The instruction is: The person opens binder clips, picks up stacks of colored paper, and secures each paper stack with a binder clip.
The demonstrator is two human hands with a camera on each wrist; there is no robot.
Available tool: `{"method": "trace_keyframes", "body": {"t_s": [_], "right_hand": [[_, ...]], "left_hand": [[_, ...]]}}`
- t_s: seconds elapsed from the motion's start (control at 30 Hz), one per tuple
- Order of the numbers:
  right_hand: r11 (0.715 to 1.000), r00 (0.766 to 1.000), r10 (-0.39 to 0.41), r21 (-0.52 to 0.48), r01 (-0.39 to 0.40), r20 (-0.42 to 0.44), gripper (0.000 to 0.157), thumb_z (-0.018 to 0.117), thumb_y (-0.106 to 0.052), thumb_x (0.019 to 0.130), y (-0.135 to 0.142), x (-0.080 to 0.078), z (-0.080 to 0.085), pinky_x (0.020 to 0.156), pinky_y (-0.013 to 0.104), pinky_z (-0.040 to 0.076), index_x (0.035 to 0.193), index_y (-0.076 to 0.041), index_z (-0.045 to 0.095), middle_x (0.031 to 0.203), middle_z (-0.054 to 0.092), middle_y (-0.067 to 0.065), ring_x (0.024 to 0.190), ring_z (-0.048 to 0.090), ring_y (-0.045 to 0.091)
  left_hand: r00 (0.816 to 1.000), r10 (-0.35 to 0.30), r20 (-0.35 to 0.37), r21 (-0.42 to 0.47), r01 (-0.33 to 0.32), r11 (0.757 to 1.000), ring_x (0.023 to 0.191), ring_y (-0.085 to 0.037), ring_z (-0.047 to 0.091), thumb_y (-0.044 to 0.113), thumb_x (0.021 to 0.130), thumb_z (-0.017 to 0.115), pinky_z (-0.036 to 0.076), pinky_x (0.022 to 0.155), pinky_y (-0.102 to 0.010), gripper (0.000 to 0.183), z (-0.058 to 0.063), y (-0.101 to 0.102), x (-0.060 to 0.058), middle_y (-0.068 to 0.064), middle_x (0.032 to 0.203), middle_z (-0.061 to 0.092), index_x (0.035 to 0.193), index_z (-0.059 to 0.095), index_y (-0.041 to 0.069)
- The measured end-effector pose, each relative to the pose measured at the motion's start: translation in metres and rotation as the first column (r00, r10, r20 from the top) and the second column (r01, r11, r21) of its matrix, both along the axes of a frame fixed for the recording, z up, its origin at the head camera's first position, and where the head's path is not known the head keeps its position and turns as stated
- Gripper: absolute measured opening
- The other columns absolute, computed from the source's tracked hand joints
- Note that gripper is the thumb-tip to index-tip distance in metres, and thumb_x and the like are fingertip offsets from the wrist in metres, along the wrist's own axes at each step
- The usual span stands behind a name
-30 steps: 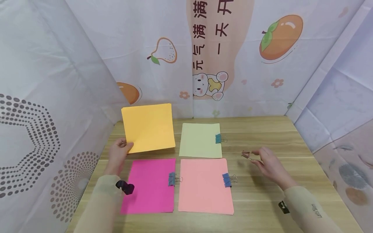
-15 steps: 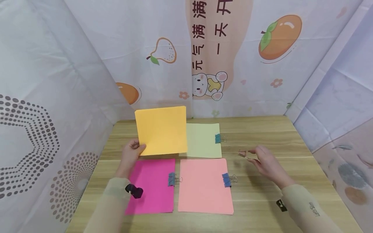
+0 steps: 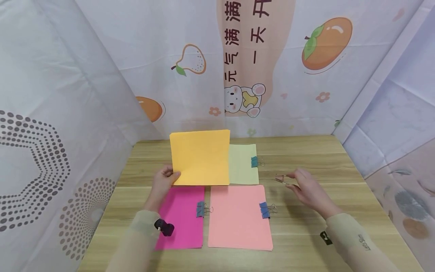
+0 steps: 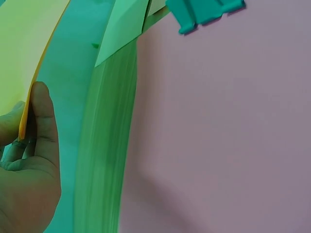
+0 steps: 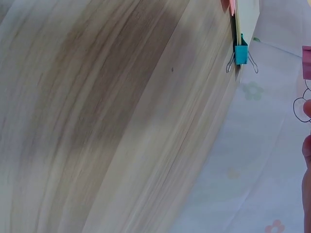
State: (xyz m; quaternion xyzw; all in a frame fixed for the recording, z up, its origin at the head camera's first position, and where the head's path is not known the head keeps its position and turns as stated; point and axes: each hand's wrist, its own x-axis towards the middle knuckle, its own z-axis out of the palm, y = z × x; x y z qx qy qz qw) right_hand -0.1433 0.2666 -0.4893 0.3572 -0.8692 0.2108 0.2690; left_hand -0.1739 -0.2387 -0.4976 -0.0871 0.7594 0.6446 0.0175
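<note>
My left hand (image 3: pixel 161 187) pinches a stack of yellow-orange paper (image 3: pixel 201 158) by its lower left corner. The stack is held up and tilted, covering much of the pale green paper (image 3: pixel 242 164) behind it. In the left wrist view the thumb and fingers (image 4: pixel 44 116) are on either side of the sheets. My right hand (image 3: pixel 308 190) pinches a small pinkish binder clip (image 3: pixel 280 179) by its wire handles, over the bare wood on the right. The right wrist view catches only the clip's edge (image 5: pixel 306 63) and some fingertips.
Magenta paper (image 3: pixel 183 223) and salmon-pink paper (image 3: pixel 239 219) lie in front on the wooden table (image 3: pixel 302 151). Blue binder clips (image 3: pixel 264 210) grip their right edges. A teal clip (image 3: pixel 254 161) grips the pale green paper. Printed curtains (image 3: pixel 190 102) stand behind and at both sides.
My left hand has carried the yellow-orange paper right and slightly down, over more of the pale green paper. My right hand has shifted slightly left with the clip.
</note>
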Motion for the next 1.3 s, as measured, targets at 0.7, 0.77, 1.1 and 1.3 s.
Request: {"method": "trace_keyframes", "body": {"t_s": [0.7,0.77,1.1,1.3], "right_hand": [[0.999,0.998,0.052,0.000,-0.052,0.024,0.038,0.054,-0.034,0.106,-0.013,-0.005,0.005,0.075,0.041,0.050,0.101,0.003,0.062,0.094,0.061,0.010,0.085,0.059,0.026],[0.999,0.998,0.051,0.008,-0.051,0.029,0.029,0.066,-0.025,0.100,-0.015,-0.006,0.006,0.074,0.040,0.050,0.102,0.003,0.062,0.094,0.061,0.009,0.085,0.059,0.025],[0.999,0.998,0.030,0.037,-0.032,0.052,0.038,0.086,0.003,0.072,-0.025,-0.007,0.009,0.072,0.042,0.052,0.100,0.004,0.061,0.091,0.060,0.011,0.083,0.058,0.025],[0.999,0.997,0.049,0.021,-0.050,0.064,0.037,0.086,0.003,0.073,-0.031,-0.008,0.010,0.073,0.042,0.052,0.100,0.004,0.061,0.092,0.061,0.011,0.085,0.059,0.025]], "left_hand": [[0.997,-0.079,-0.028,0.010,0.079,0.997,0.067,-0.011,0.047,0.007,0.097,0.069,0.043,0.063,-0.027,0.016,-0.009,0.036,0.005,0.002,0.080,0.063,0.109,0.062,-0.003],[0.996,-0.085,-0.027,0.020,0.085,0.996,0.068,-0.012,0.048,0.006,0.097,0.069,0.044,0.062,-0.027,0.016,-0.008,0.040,0.006,0.002,0.080,0.064,0.108,0.063,-0.003],[0.994,-0.107,-0.017,0.052,0.108,0.993,0.071,-0.012,0.052,0.003,0.095,0.069,0.046,0.064,-0.025,0.016,-0.010,0.055,0.008,-0.001,0.081,0.065,0.107,0.062,-0.005],[0.990,-0.134,-0.037,0.047,0.135,0.990,0.080,-0.014,0.060,0.003,0.095,0.069,0.051,0.072,-0.026,0.014,-0.015,0.061,0.009,-0.003,0.089,0.071,0.105,0.063,-0.004]]}}
